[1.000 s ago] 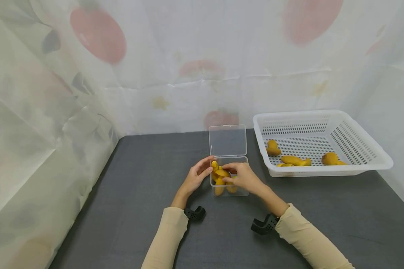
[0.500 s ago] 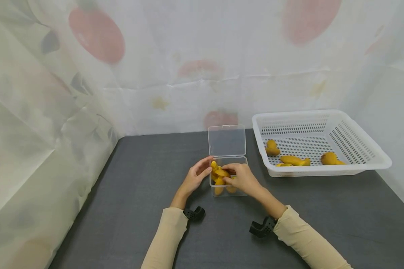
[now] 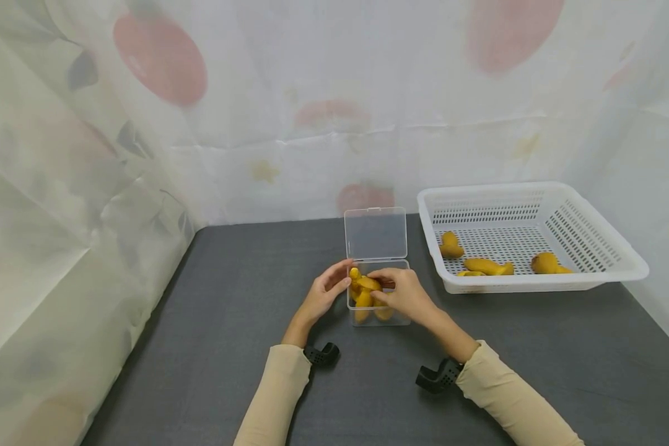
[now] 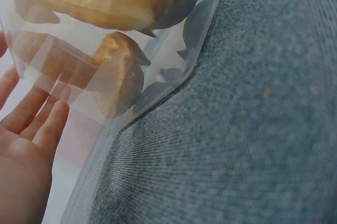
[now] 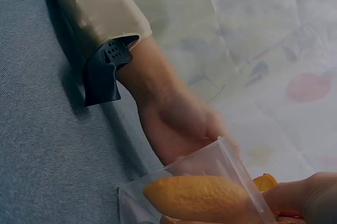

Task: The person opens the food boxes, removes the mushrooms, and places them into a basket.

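Observation:
A clear plastic box (image 3: 407, 314) stands on the dark table with its hinged lid (image 3: 376, 233) raised behind it. Several yellow-brown mushroom-shaped pieces (image 3: 362, 303) fill it; through its wall in the left wrist view a long piece (image 4: 100, 2) shows. My left hand (image 3: 319, 298) rests its straight fingers against the box's left side. From the right, my right hand (image 3: 406, 296) reaches over the rim, thumb and fingers pinching a yellow mushroom-shaped piece (image 3: 368, 283) at the top of the pile. In the right wrist view its fingertips are mostly out of frame.
A white perforated basket (image 3: 546, 282) stands at the back right, with several similar yellow pieces (image 3: 487, 266) in it. A printed curtain (image 3: 290, 173) hangs behind the table's far edge. Black wrist mounts (image 3: 439, 375) sit below both hands.
The right hand's thumb has shifted slightly up and right at the top piece, which has turned a little. The left hand, box and basket stay in place.

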Demonstrator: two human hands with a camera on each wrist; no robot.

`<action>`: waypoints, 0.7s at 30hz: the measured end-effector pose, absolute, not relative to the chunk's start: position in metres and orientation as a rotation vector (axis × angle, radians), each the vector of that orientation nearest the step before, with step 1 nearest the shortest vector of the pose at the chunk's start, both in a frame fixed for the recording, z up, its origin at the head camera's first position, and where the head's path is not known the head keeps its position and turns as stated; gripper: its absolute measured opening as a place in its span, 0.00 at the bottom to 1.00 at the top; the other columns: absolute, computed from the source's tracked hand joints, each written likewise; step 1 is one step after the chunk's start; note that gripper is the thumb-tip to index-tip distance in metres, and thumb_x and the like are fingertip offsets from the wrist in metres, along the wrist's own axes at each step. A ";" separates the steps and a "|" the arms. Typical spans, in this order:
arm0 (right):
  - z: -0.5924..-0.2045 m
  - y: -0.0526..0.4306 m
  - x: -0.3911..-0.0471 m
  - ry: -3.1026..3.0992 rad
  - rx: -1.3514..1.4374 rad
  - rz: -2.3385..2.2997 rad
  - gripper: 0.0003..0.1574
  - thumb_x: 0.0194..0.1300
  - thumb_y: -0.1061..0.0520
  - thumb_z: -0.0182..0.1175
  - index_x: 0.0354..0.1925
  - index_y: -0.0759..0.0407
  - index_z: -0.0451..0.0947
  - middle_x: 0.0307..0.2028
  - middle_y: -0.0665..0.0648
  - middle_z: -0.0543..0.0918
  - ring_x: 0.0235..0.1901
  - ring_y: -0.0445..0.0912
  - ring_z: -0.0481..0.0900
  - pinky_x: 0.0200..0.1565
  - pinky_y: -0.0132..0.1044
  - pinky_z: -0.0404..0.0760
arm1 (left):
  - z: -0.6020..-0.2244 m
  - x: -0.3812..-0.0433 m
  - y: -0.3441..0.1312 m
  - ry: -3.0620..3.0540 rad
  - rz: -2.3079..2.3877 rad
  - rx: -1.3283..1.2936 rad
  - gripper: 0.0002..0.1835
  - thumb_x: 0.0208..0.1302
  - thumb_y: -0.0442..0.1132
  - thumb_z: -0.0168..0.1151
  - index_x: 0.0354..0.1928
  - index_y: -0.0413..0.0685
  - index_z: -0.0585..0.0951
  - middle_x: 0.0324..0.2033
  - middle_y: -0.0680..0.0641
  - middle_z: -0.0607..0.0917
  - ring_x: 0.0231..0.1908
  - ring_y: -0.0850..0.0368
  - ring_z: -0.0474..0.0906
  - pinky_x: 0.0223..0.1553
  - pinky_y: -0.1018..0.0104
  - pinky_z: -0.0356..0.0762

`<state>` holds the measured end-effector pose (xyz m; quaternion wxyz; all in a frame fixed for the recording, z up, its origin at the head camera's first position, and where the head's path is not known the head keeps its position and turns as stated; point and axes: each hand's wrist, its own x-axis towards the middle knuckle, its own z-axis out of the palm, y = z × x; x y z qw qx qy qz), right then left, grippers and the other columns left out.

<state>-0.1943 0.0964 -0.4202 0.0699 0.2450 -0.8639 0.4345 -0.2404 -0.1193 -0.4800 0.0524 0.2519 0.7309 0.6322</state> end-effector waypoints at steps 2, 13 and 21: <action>-0.418 0.098 -0.194 -2.587 0.750 1.305 0.19 0.56 0.66 0.68 0.48 0.69 0.81 0.44 0.67 0.86 0.42 0.56 0.87 0.43 0.41 0.85 | -0.480 -0.240 -0.119 2.223 1.922 0.763 0.24 0.72 0.34 0.51 0.69 0.41 0.66 0.66 0.35 0.72 0.65 0.41 0.70 0.60 0.75 0.73; -0.405 0.108 -0.193 -2.508 0.750 1.310 0.21 0.54 0.68 0.69 0.48 0.71 0.81 0.44 0.69 0.86 0.41 0.57 0.87 0.43 0.41 0.85 | -0.479 -0.239 -0.119 2.192 1.946 0.796 0.25 0.72 0.34 0.51 0.69 0.40 0.65 0.65 0.32 0.72 0.67 0.36 0.67 0.59 0.79 0.71; -0.393 0.115 -0.191 -2.489 0.741 1.321 0.22 0.54 0.68 0.68 0.49 0.72 0.80 0.44 0.69 0.86 0.42 0.59 0.87 0.43 0.46 0.85 | -0.479 -0.240 -0.119 2.147 1.975 0.787 0.25 0.72 0.34 0.52 0.69 0.38 0.65 0.65 0.30 0.70 0.68 0.34 0.65 0.56 0.82 0.72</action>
